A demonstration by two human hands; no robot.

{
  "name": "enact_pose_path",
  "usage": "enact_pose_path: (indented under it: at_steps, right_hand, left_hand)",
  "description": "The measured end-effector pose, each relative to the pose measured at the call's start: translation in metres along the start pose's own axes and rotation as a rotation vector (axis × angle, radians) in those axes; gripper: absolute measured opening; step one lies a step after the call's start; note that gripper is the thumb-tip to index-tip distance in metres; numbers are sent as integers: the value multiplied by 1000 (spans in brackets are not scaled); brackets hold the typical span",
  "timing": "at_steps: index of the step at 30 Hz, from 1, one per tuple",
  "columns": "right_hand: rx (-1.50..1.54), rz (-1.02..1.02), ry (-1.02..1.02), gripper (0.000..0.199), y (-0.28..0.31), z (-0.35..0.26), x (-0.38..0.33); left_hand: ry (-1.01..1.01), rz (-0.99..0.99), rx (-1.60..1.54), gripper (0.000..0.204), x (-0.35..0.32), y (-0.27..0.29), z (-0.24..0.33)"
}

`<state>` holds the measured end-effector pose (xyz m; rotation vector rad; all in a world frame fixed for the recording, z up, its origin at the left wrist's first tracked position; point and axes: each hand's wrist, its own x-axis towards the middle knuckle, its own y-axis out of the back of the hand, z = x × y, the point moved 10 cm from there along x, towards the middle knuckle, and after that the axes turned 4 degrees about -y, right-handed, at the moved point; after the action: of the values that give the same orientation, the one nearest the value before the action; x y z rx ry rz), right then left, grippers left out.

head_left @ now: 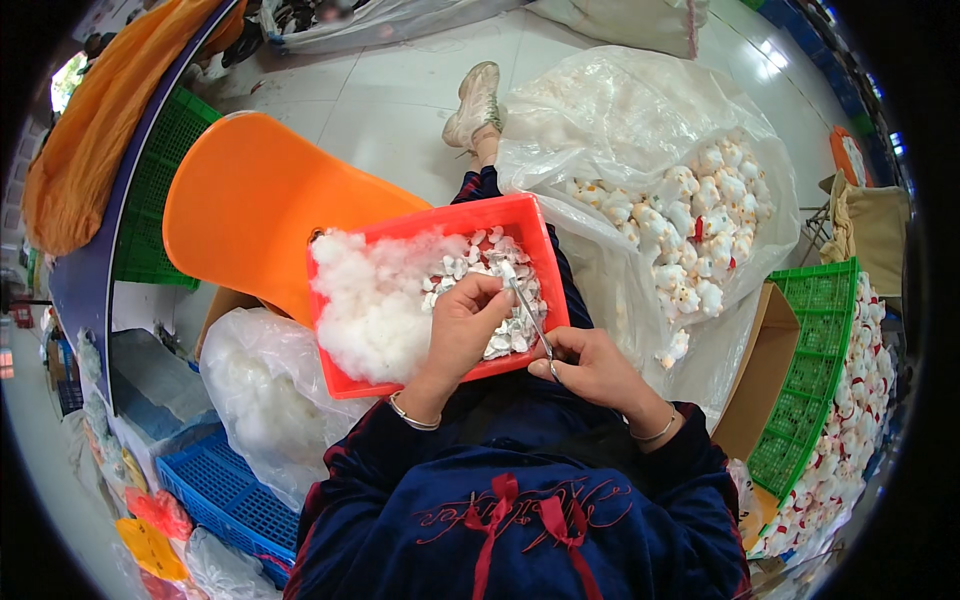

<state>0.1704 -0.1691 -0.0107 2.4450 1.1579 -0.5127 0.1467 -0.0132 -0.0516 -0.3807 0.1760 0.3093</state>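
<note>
1. Resting on the person's lap, the red tray (520,215) held a heap of white stuffing fibre (370,295) on its left side and small white toy pieces (500,335) on its right
2. The left hand (462,325) had its fingers pinched shut on one small white piece (497,272) above the tray
3. The right hand (590,365) was clamped on metal tweezers (530,315), tips pointing into that piece
4. The piece looked light, soft and easily crushed (a judgement only); pinching its edge seemed the safest hold
5. The fibre would likely cling and tear, so the tweezers suited it
</note>
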Motion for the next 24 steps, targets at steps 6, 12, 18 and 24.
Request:
enact_pose_path:
  at_steps: [6, 12, 18, 24]
  right_hand:
    - [-361, 181, 228, 28, 19, -25, -4]
    - [-374, 113, 202, 32, 13, -26, -4]
    - [-111, -46, 135, 32, -11, -12, -4]
    - [-117, -108, 139, 26, -14, -16, -3]
  left_hand:
    - [40, -10, -88, 18, 5, 16, 8]
    - [-10, 28, -75, 15, 6, 26, 6]
    - [-111, 107, -134, 12, -3, 21, 13]
    - [-177, 159, -209, 13, -5, 27, 15]
